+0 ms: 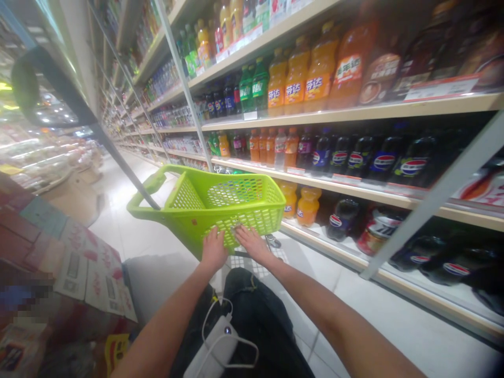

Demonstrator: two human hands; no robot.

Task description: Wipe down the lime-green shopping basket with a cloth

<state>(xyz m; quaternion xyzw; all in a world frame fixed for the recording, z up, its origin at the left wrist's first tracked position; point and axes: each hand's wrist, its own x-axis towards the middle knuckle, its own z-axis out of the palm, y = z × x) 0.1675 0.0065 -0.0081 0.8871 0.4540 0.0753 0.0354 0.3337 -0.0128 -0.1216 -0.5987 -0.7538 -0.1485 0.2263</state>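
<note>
A lime-green shopping cart (189,219) with perforated walls stands in front of me, and no goods show inside its basket. My left hand (214,248) rests against the cart's near side, fingers stretched out. Just right of it, my right hand (251,242) lies on the same lattice wall with its fingers extended. A small greyish patch shows at the right fingertips; I cannot make out what it is. Across my lap lies a white power bank (214,344) with a looped white cable.
Shelves (252,122) along the right hold orange soda bottles (298,73) and dark cola bottles (360,157). A slanted metal post (425,202) crosses the lower shelves. Printed cartons (88,268) stand at the left. The cart's dark pole (118,152) rises to the upper left.
</note>
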